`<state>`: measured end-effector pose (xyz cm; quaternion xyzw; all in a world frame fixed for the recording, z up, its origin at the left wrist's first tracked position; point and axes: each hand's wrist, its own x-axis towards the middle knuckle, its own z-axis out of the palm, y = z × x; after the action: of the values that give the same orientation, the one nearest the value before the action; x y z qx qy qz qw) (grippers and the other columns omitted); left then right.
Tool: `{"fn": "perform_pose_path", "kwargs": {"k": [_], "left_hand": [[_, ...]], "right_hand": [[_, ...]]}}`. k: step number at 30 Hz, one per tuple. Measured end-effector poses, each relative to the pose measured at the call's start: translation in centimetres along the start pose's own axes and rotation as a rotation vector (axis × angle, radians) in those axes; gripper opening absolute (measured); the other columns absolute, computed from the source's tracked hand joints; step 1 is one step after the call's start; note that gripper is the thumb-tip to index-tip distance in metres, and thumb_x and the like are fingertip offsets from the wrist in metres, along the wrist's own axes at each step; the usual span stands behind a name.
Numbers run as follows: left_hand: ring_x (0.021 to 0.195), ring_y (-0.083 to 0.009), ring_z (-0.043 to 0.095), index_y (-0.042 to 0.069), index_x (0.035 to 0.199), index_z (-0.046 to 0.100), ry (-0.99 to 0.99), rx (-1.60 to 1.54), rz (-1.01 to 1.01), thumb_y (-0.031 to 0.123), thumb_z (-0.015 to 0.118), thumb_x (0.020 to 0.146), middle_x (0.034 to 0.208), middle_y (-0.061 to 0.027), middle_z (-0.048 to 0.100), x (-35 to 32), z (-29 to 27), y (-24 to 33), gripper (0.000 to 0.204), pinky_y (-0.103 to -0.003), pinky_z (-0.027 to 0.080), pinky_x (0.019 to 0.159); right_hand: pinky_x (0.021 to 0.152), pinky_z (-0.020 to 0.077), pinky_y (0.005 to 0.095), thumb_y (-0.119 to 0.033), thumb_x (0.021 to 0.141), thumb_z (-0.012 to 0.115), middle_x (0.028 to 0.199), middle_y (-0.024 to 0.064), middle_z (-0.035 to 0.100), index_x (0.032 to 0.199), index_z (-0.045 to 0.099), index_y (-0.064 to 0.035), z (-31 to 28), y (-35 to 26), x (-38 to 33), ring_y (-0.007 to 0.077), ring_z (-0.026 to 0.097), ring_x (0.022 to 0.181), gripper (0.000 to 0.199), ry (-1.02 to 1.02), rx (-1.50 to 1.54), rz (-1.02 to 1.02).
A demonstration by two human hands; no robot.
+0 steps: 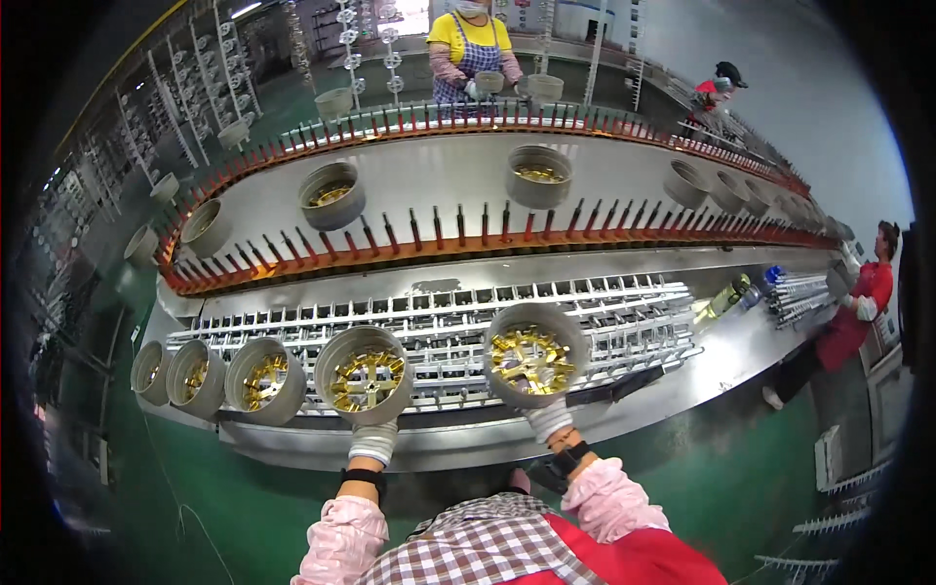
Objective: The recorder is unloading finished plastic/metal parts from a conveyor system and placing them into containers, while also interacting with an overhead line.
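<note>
My left hand (374, 439), in a white glove, is at the near side of a round grey tub (402, 392) with gold metal pieces (369, 378) inside. Its fingers are mostly hidden by the tub they grip. Farther right, my gloved right hand (549, 420) grips a second grey tub (580, 346) from its near side, also with fingers largely hidden. Gold pieces (531, 359) lie in that tub, some crossing at its middle. Both tubs are over a bed of silvery metal racks (448, 304) on the bench.
Several similar tubs (283, 402) line up at left. Beyond the racks runs an orange conveyor track (429, 253) with upright pins; tubs (336, 210) stand behind it. A co-worker (475, 54) handles tubs across the line; another person (868, 292) stands at right. Bottles (726, 297) lie near the racks.
</note>
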<state>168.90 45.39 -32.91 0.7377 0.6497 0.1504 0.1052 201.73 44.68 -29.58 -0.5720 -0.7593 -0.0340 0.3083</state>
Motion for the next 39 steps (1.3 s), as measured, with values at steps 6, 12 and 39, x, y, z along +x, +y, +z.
{"fn": "perform_pose_path", "kwargs": {"k": [6,12,39], "left_hand": [[0.117,-0.0306,0.046,0.006,0.119,0.05,-0.288,0.219,-0.071,0.02,0.037,0.09,0.124,-0.0153,0.051,-0.3,-2.4,1.5,0.035,-0.041,0.036,0.099],[0.122,-0.0302,0.041,0.007,0.127,0.043,-0.395,0.188,-0.137,0.012,0.034,0.09,0.131,-0.0158,0.045,-0.5,-2.6,1.9,0.039,-0.04,0.032,0.103],[0.092,-0.0332,0.059,0.011,0.097,0.062,-0.347,0.368,-0.348,0.016,0.045,0.082,0.099,-0.0136,0.063,-1.0,-0.2,3.0,0.023,-0.042,0.046,0.081]], "right_hand": [[0.106,0.0259,0.0412,-0.036,0.09,0.041,0.132,0.0076,0.043,0.128,0.04,-0.0105,-1.4,-1.9,-0.2,0.0253,0.04,0.12,0.046,-0.234,0.489,0.362],[0.106,0.0268,0.0398,-0.034,0.091,0.038,0.131,0.0082,0.044,0.129,0.038,-0.0099,-0.2,-2.2,-0.7,0.0253,0.04,0.119,0.045,-0.288,0.134,0.31],[0.094,0.0388,0.0341,-0.018,0.079,0.064,0.117,0.0192,0.056,0.125,0.045,-0.0005,-17.4,38.8,16.4,0.0274,0.052,0.109,0.053,0.245,0.576,0.812]]}}
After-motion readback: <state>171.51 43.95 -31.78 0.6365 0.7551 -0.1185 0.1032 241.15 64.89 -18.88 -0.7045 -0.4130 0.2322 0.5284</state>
